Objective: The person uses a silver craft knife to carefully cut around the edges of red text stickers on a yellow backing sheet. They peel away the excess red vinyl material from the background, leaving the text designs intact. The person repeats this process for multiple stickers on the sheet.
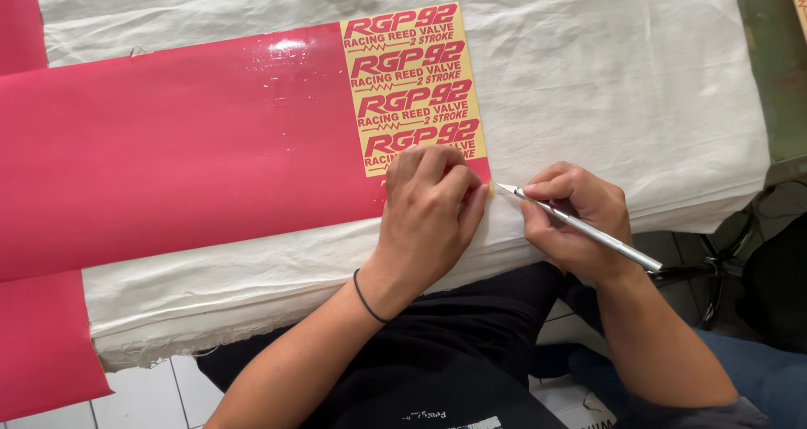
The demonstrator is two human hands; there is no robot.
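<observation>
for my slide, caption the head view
Left hand presses red vinyl; right hand holds knife.

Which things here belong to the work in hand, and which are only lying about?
In use:
left hand pressing the red vinyl sheet
right hand holding the silver craft knife
yellow weeded panel

Lying about:
white cloth
second red sheet

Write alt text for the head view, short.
Seen from above, the left hand presses down the corner of a red vinyl sheet partly weeded into yellow-backed lettering, while the right hand holds a silver craft knife, tip at that corner. The sheet lies on a white cloth-covered table.
</observation>
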